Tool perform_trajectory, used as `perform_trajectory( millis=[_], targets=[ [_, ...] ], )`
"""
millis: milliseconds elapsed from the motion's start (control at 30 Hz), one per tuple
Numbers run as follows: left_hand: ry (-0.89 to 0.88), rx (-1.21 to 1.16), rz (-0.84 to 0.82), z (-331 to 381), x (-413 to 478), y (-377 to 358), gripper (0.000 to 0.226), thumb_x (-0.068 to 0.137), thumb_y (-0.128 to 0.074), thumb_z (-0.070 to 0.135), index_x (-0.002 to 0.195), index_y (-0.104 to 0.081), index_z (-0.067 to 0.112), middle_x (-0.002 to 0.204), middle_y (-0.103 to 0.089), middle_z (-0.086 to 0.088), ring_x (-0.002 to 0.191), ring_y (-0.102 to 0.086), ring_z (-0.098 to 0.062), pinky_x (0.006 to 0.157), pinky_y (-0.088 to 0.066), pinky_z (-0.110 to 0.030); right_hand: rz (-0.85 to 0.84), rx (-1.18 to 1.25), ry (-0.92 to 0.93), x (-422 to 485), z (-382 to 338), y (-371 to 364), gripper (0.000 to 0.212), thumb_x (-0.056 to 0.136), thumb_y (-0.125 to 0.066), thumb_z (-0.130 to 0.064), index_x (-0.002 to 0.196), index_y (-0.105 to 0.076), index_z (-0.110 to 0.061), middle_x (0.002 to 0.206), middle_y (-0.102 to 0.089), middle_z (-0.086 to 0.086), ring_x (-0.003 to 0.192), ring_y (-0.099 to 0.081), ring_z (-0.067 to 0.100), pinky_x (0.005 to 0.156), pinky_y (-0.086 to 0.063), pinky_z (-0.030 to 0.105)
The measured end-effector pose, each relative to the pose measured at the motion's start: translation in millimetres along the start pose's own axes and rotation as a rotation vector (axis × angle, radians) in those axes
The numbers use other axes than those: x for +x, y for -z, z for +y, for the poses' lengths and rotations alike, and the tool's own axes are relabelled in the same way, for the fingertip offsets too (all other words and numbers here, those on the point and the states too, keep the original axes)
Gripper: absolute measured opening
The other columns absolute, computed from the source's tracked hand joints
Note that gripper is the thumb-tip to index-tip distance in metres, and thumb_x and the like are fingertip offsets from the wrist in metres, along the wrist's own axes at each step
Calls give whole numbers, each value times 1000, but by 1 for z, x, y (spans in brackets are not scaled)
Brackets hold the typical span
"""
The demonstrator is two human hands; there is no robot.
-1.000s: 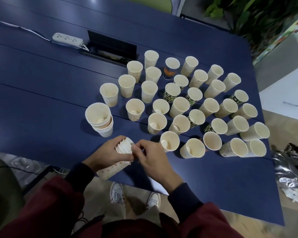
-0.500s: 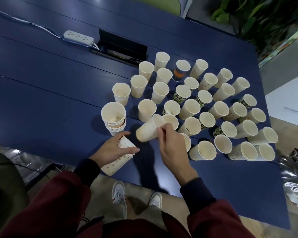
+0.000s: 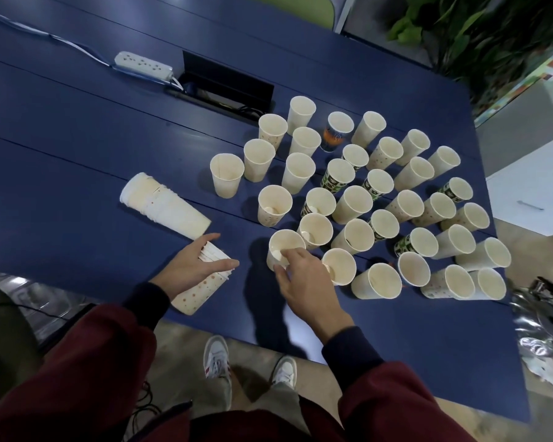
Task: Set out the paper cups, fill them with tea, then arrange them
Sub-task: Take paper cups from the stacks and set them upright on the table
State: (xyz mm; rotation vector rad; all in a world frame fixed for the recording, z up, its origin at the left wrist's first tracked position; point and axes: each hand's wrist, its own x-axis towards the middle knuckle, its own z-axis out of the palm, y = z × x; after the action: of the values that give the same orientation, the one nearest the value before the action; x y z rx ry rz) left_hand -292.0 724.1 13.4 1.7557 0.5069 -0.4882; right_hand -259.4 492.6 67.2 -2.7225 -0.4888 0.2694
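Several empty paper cups [image 3: 351, 204] stand upright in a loose cluster on the blue table [image 3: 61, 154]; some are plain, some dotted, some green-patterned. My right hand [image 3: 307, 282] pinches the rim of one plain cup [image 3: 284, 242], which stands upright at the cluster's near-left corner. At the table's near edge, my left hand [image 3: 192, 266] grips a nested stack of dotted cups [image 3: 198, 291] lying tilted. A second nested stack [image 3: 165, 208] lies on its side just beyond my left hand.
A white power strip [image 3: 141, 63] and an open cable box [image 3: 227, 87] sit at the back of the table. A shiny metal kettle [image 3: 543, 320] stands off the right edge. A white cabinet [image 3: 530, 193] and plants [image 3: 492, 27] are to the right.
My right hand pulled one cup off the held stack and carried it right to the cluster's near corner. The other stack, upright before, now lies on its side.
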Motion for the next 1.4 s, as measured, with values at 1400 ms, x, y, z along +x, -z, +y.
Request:
perform_trajectory(
  millis=[1400],
  targets=[
    [6,-111,368,-6,-49,21,52,70,-89,42,105,-61,16,101,-68,2,94,-64,-16,71,-49,-25,-83,-88,217,61,-56,-9,19,100,-48,-19,102,-63,-7,102,-66,14,89,-63,38,67,-36,35]
  ],
)
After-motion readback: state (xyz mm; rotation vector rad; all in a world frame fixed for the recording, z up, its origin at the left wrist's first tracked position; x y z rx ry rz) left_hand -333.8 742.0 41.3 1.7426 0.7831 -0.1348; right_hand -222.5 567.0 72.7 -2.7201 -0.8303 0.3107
